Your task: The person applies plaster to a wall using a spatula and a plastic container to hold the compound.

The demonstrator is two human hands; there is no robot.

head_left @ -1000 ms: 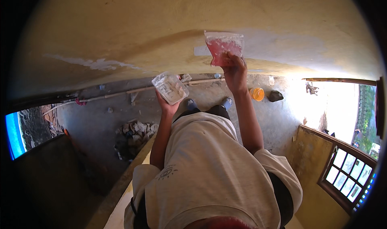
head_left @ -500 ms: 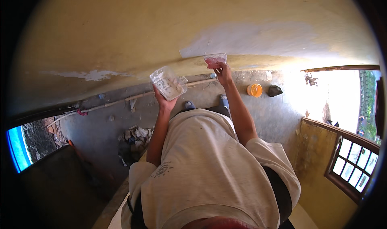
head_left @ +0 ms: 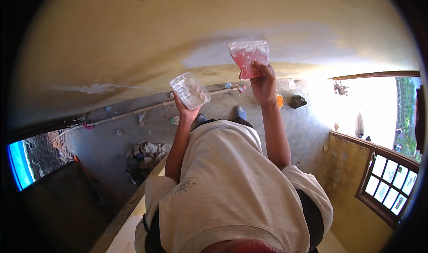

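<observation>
Gripping a red scraper point(head_left: 250, 56) well apart from a clear plastic tub point(head_left: 187, 86)

From my remote post, I have the right hand point(head_left: 264, 84) clamped on the scraper, thumb and fingers pinching its narrow end. The left hand point(head_left: 186, 112) is wrapped around the tub, cradling it from beneath and along its left side. What matters most to me is the sideways gap: the tub lies left of the right hand and slightly lower in view, not touching the scraper. Of the two hands, the right is nearer the bluish-grey patch point(head_left: 298, 41) on the yellow wall point(head_left: 133, 39).

The scraper reaches up past the right hand's fingers, leaning a little left. Its wide, white-smeared edge points away from the palm. It looks nearly as broad as long, so I read its axis from narrow end to wide edge, roughly along the right forearm point(head_left: 277, 135). The patch shows behind it; I cannot tell whether the edge touches.

The tub's long axis slants from upper left, beyond the left thumb, down toward lower right. Its mouth faces up, with whitish paste point(head_left: 203, 95) inside, toward the right-hand side.
</observation>
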